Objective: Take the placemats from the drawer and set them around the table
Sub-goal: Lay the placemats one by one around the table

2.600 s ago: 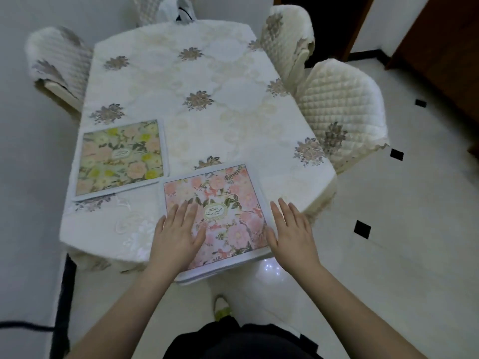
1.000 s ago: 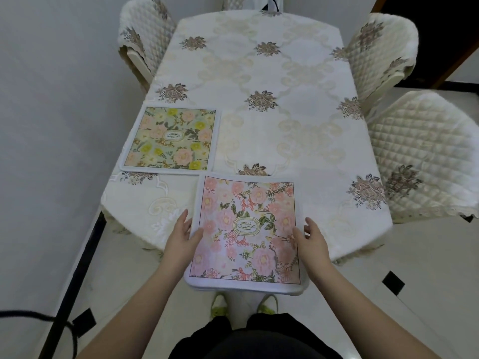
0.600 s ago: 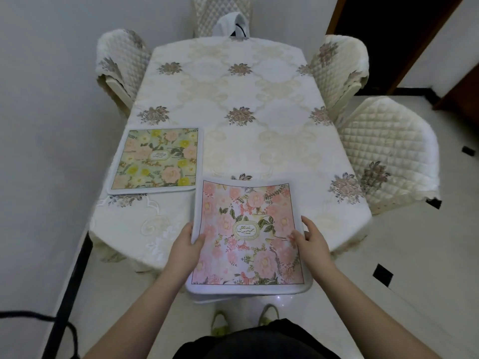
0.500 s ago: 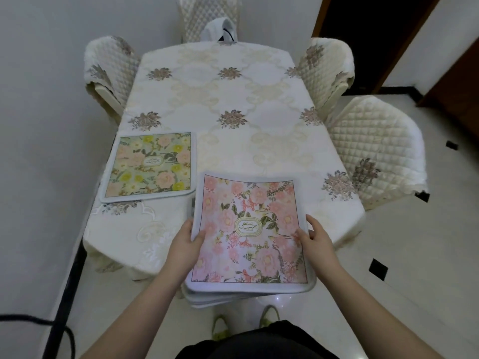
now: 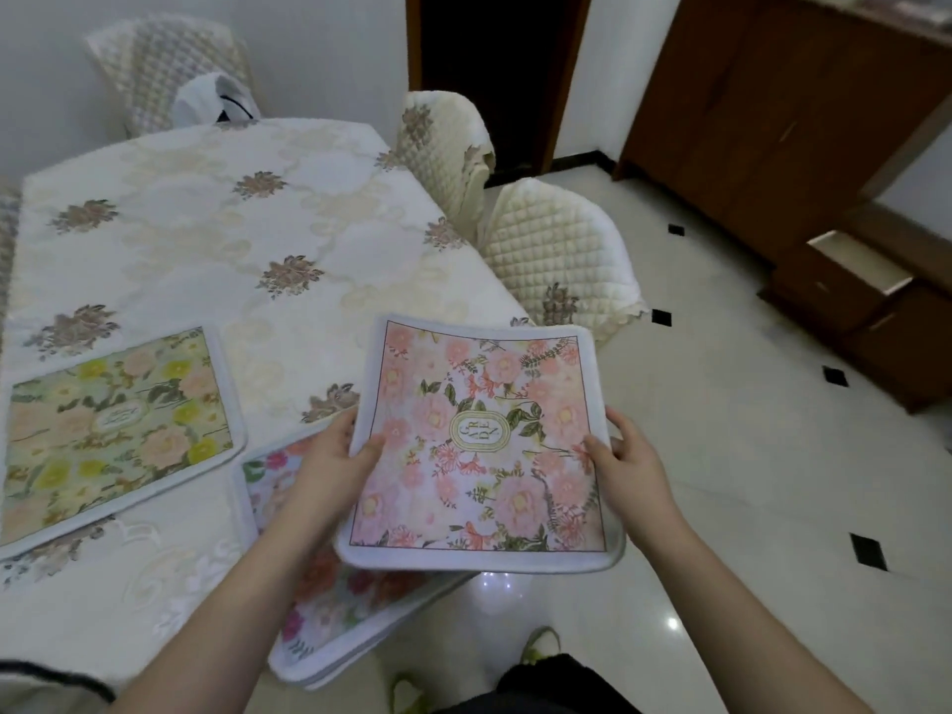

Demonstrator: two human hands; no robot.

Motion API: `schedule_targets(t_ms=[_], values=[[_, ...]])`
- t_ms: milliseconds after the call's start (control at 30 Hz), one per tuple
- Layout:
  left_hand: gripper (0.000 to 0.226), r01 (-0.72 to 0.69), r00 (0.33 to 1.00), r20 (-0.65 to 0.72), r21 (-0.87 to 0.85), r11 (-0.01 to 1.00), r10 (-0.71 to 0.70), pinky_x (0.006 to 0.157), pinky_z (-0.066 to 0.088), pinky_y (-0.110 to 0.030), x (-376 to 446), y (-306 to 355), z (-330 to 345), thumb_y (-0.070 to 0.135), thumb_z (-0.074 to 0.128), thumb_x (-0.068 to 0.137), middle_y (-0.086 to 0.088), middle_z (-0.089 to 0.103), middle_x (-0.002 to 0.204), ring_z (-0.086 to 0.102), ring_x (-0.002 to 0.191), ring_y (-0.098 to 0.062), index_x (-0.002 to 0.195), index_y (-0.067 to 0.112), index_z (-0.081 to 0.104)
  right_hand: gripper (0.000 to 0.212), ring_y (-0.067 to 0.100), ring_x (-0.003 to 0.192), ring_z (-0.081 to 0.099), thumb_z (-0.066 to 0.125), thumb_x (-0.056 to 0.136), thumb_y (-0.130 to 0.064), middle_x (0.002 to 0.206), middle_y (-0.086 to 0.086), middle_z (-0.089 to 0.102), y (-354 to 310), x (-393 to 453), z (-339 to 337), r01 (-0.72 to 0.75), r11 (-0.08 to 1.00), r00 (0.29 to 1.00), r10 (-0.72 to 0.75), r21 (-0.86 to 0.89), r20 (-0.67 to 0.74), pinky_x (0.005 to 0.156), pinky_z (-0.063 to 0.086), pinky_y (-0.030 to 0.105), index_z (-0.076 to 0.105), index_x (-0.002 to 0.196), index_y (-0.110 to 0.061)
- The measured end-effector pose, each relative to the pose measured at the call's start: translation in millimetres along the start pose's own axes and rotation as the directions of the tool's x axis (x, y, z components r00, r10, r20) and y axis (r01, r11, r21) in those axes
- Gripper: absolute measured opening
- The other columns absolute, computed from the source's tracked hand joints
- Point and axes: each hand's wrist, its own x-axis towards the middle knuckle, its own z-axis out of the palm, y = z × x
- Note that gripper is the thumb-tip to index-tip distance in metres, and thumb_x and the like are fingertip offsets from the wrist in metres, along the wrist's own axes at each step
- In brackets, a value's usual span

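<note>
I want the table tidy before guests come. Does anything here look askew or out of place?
Yes. The stack of mats at the near table edge overhangs it, with one corner past the cloth. The green mat lies slightly skewed. A drawer in the cabinet stands open.

- The worktop [image 5: 216, 239] wears a cream floral cloth.
- A green-yellow placemat [image 5: 111, 435] lies flat near its left edge.
- A placemat stack [image 5: 329, 610] overhangs its near edge, partly hidden.
</note>
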Motion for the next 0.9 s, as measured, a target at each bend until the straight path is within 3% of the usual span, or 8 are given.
schedule_targets(t_ms=[133,200,400,600,900], values=[[0.031,0.014,0.997,0.079,-0.027,1.0,-0.012,0.072,0.062,-0.044,7,26,31,0.023,0.061,0.097,0.002,0.074,0.104,0.075,0.076,-0.017,0.127,0.027,0.056,0.04,0.011,0.077,0.074,0.054,0.099,-0.017,0.093,-0.002,0.075,9,-1,-41,-0.016,0.999,0.998,0.019,0.052,-0.06,0.071,0.059,0.031,0.047,0.138,-0.026],[0.03,0.012,0.994,0.111,-0.007,1.0,-0.011,0.071,0.062,-0.045,9,40,48,0.026,0.062,0.097,0.002,0.074,0.105,0.075,0.075,-0.017,0.126,0.028,0.056,0.04,0.012,0.077,0.074,0.053,0.099,-0.016,0.091,0.0,0.076,17,0,-63,-0.026,0.997,0.996,0.032,0.071,-0.082,0.071,0.059,0.032,0.047,0.138,-0.026],[0.024,-0.026,0.981,0.19,-0.021,0.999,0.029,0.057,0.059,-0.033,-1,92,129,0.021,0.06,0.097,0.001,0.074,0.099,0.075,0.071,-0.018,0.12,0.028,0.057,0.038,0.014,0.077,0.074,0.055,0.098,-0.017,0.091,0.0,0.076,43,4,-146,-0.057,0.989,0.984,0.078,0.136,-0.161,0.075,0.059,0.039,0.051,0.133,-0.03],[0.022,-0.015,0.958,0.283,-0.084,0.996,0.039,0.074,0.061,-0.051,0,138,218,0.018,0.062,0.096,-0.003,0.077,0.097,0.076,0.078,-0.028,0.111,0.033,0.061,0.038,0.02,0.076,0.075,0.057,0.097,-0.019,0.082,0.0,0.077,72,18,-238,-0.101,0.981,0.969,0.135,0.168,-0.208,0.081,0.057,0.05,0.051,0.132,-0.032],[0.022,0.009,0.948,0.317,-0.124,0.992,0.031,0.07,0.061,-0.044,11,170,296,0.012,0.061,0.096,-0.004,0.078,0.094,0.076,0.078,-0.028,0.113,0.026,0.064,0.036,0.02,0.07,0.074,0.056,0.098,-0.015,0.079,0.0,0.076,81,53,-308,-0.123,0.974,0.957,0.167,0.188,-0.238,0.073,0.059,0.044,0.053,0.13,-0.031]])
